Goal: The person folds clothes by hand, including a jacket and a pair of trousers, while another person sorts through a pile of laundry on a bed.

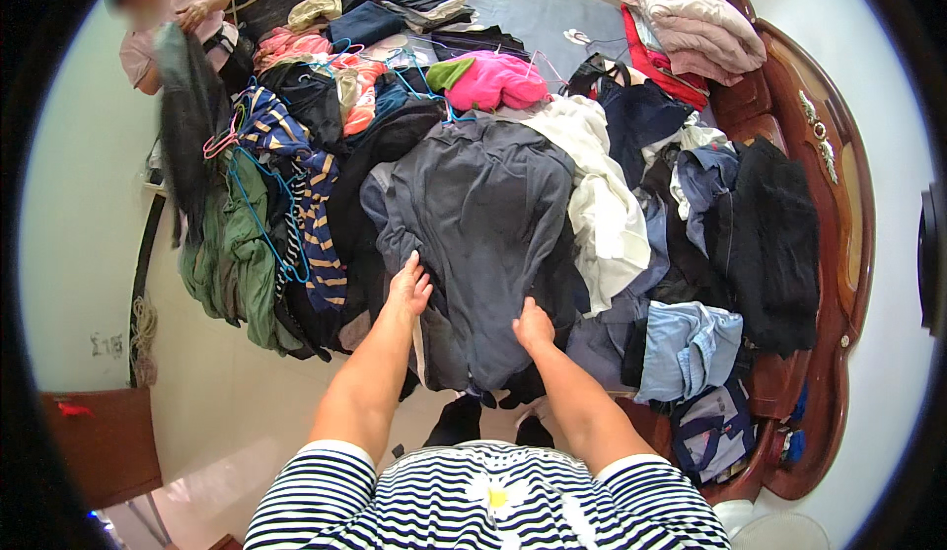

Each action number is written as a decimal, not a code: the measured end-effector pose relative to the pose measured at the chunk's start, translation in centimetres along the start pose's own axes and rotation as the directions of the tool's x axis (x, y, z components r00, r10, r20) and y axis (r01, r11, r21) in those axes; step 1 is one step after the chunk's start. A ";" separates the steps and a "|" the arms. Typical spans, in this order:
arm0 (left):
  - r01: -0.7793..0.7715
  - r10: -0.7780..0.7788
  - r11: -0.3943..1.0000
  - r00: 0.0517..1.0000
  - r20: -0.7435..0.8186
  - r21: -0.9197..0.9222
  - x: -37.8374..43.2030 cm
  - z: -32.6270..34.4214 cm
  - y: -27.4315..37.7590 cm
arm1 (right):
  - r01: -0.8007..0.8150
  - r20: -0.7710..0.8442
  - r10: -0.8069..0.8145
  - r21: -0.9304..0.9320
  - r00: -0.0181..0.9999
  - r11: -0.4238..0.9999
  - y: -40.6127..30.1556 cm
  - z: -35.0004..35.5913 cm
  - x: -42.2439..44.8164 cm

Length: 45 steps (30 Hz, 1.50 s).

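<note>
A dark grey long-sleeved garment [473,239] lies spread over the pile on the bed, in front of me. At its left edge my left hand [411,287] rests with the fingers apart, palm turned inward. My right hand [534,324] has its fingers closed on the garment's right edge. To the right of the garment lies a white garment [610,232]; a navy striped garment [322,239] and blue hangers [270,235] are on the left. Just beyond its top are a bright pink garment [496,84] and more hangers.
At the upper left another person [177,25] holds a dark garment [189,106]. A folded pink quilt [692,21] lies by the carved wooden headboard [821,136]. Light blue folded clothing [688,350] and a bag [714,431] sit at the near right. A brown wooden piece [103,443] stands lower left.
</note>
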<state>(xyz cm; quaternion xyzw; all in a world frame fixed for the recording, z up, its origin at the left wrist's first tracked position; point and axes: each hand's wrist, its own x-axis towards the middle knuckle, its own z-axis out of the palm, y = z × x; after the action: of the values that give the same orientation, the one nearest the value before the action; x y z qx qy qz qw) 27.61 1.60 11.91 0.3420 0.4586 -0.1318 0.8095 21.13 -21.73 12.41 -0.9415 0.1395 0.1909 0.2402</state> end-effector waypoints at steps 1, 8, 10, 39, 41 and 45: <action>0.026 -0.029 0.994 0.999 -0.023 -0.102 0.4 0.9 0.3 | -0.103 0.060 0.104 -0.024 0.993 0.994 0.7 0.4 0.9; -0.010 0.003 0.854 1.000 -0.015 -0.520 4.1 -0.6 3.4 | 0.173 -0.320 0.005 0.524 0.947 0.834 6.0 -8.9 -1.7; -0.051 0.204 0.797 0.961 0.189 -0.602 3.4 -2.9 4.3 | 0.265 -0.364 0.025 0.721 0.931 0.640 7.6 -13.5 -3.8; -0.506 0.485 -0.335 0.631 0.606 0.795 -6.7 -5.2 0.8 | 0.479 0.055 -0.483 -0.261 0.874 0.838 -2.5 -4.5 9.5; -0.576 0.324 -0.412 0.631 0.704 0.706 -6.9 -5.3 1.4 | 0.245 0.312 -0.137 -0.337 0.940 0.909 -2.2 -3.9 7.9; -0.764 -0.083 -0.195 0.637 0.766 0.615 -13.1 -4.4 -0.2 | 0.543 0.577 -0.427 -0.034 0.696 0.839 2.4 -7.3 3.8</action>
<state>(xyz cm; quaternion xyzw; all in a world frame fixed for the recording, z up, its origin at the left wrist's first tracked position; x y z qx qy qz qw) 17.49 3.07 21.17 0.8670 -0.1821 -0.2555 0.3872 25.81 -28.14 15.71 -0.8685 -0.2096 0.3942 0.2152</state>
